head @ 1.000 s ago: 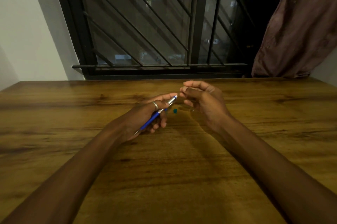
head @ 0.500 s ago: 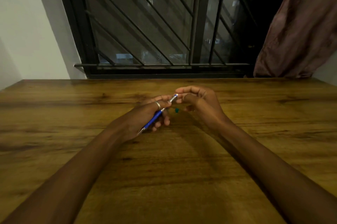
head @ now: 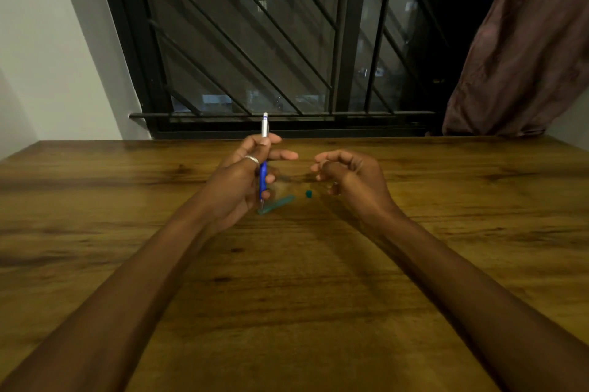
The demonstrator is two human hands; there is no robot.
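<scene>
– Pen (head: 264,125): how many?
– One, blue and white, upright above the table's (head: 287,296) middle, gripped in the ringed left hand (head: 245,178).
– The right hand (head: 350,175)?
– Raised over the table, fingers curled; whether they pinch anything, I cannot tell.
– Around them?
– One teal tube (head: 276,204) and one small teal piece (head: 308,193) on the table; barred window (head: 255,41), one curtain (head: 526,57) past its far edge.

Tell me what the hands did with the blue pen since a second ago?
The left hand swung the blue pen from slanted to upright, white end up, still holding it. The right hand drew away from its top, rightward; whether it pinches anything is unclear. A teal tube now shows beside the left hand. The small teal cap stayed on the table.
</scene>
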